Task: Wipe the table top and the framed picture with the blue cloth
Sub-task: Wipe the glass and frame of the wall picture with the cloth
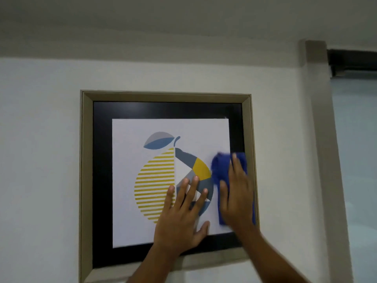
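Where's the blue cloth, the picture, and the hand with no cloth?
blue cloth (220,166): head view, on its bunched upper part.
framed picture (155,176): head view, on the yellow stripes of the print.
left hand (179,219): head view, on the back of the hand.

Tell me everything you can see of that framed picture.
The framed picture hangs on a white wall. It has a beige outer frame, a glossy black inner border and a white print of a lemon-like fruit: yellow stripes on one half, grey, blue and yellow patches on the other, a leaf on top. The left hand lies flat on the print, fingers spread; the right hand presses a blue cloth against its right side.
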Available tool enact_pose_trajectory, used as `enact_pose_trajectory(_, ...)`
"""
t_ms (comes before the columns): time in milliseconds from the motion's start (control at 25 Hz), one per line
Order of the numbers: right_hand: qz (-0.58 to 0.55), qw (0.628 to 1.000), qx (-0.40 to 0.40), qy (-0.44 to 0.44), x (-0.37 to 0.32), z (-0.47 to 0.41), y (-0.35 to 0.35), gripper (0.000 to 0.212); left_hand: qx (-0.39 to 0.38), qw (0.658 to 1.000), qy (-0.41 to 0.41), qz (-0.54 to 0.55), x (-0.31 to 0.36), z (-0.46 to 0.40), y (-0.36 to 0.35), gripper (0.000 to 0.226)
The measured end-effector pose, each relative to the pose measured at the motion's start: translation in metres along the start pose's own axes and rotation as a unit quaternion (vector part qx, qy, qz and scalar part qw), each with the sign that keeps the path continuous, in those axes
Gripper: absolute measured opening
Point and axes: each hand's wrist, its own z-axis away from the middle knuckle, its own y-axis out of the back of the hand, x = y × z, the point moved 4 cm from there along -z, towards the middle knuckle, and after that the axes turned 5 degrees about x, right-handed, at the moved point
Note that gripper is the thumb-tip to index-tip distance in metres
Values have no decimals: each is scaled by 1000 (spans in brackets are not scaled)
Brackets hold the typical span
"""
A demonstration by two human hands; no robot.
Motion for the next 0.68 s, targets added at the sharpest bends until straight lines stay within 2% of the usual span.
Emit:
enact_pose_trajectory(120, 58, 997, -32, 24, 6, 77, 6, 59, -8, 1000, -2, 3, -3, 1, -5, 87)
enact_pose_trajectory(200, 64, 997, -52, 7, 10, 72, 7, 59, 0, 1000, -1, -18, -3, 0, -8, 88)
enact_pose_trajectory(400, 13, 999, -35, -12, -9, -44, 4, 59, 35, 996, -25, -74, -4, 1, -14, 83)
enact_pose_trajectory(520, 45, 998, -5, 32, -22, -139, -4, 51, 53, 995, -24, -87, -2, 0, -15, 80)
enact_pose_trajectory(600, 69, 995, 5, 65, -27, -162, -11, 47, 68, 994, -31, -80, -2, 0, -10, 80)
enact_pose_trajectory(680, 71, 994, 19, 79, -23, -150, -9, 45, 54, 996, -35, -63, -2, 0, -6, 82)
